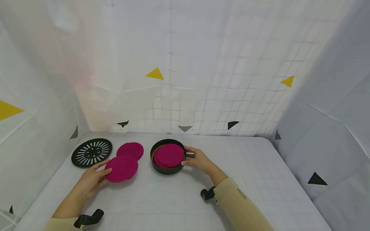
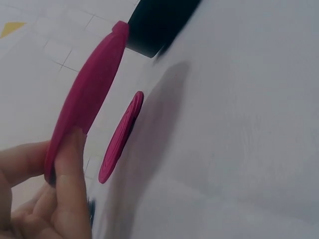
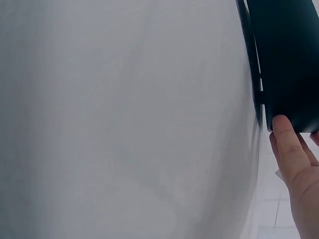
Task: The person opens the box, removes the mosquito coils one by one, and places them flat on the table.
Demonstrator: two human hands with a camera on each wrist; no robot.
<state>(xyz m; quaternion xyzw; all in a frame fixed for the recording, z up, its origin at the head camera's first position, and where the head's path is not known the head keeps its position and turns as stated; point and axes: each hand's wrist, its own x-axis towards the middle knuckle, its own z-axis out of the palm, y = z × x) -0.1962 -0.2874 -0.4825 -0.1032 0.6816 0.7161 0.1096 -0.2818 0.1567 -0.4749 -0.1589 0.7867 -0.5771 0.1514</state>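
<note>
My left hand pinches a magenta spiral mosquito coil by its left edge, thumb on top. The left wrist view shows this coil edge-on, tilted and raised off the table. A second magenta coil lies flat on the table just behind it, partly covered in the head view. To the right stands a round black holder with a magenta coil inside. My right hand grips the holder's right wall, thumb in front and fingers farther back. In the right wrist view a fingertip touches its dark side.
A round black slotted lid lies at the table's back left, just beyond the left hand. The white table extends to the right and front. Pale sheets with yellow and black triangles hang at the back and both sides.
</note>
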